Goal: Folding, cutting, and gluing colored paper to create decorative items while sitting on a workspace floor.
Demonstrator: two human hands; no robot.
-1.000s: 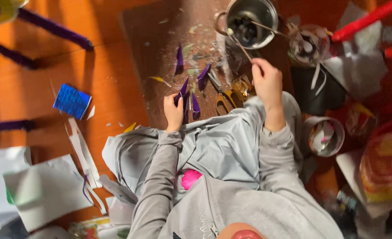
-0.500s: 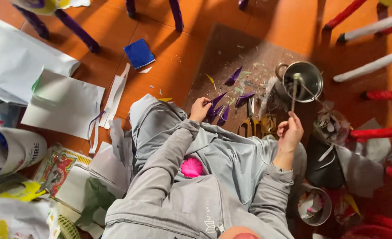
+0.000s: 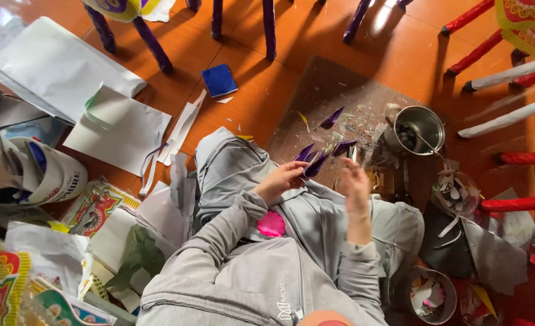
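The brown board (image 3: 340, 96) carries loose purple paper points (image 3: 333, 117) and scraps, any of which could scatter if a knee shifts. The metal pot (image 3: 421, 130) stands just beside it (its contents are dark and unreadable) and could tip if bumped. The left hand (image 3: 284, 179) pinches a folded purple piece (image 3: 311, 162) above the lap. The right hand (image 3: 355, 181) is blurred; I cannot tell whether it grips anything.

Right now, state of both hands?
Left hand: closed on purple paper pieces.
Right hand: blurred, raised beside them; cannot tell whether it is open or holding anything.
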